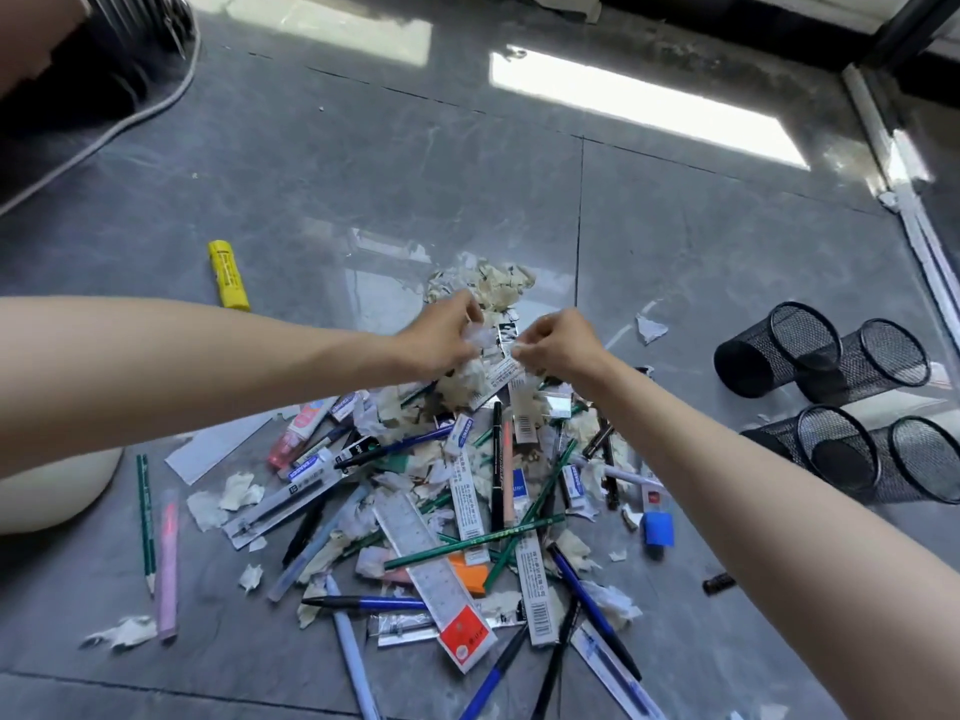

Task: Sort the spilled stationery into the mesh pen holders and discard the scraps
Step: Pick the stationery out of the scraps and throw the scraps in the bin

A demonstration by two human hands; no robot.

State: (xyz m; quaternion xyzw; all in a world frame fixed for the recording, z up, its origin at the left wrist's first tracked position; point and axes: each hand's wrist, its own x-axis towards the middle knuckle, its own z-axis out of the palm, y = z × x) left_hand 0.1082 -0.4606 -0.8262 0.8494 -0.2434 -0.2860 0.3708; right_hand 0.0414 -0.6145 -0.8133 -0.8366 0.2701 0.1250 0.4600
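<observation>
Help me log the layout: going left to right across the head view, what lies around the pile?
Green pencils → yellow tube → left hand → right hand, both pinching paper scraps → blue block → mesh pen holders.

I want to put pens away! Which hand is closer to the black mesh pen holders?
Right. The right hand is over the pile, left of the mesh pen holders; the left hand is even farther left. Both pinch paper scraps.

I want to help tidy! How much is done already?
Hardly anything done: the four black mesh pen holders lie tipped over, apparently empty. The left hand and right hand pinch white paper scraps. Pens, pencils and rulers lie heaped on the grey floor.
</observation>
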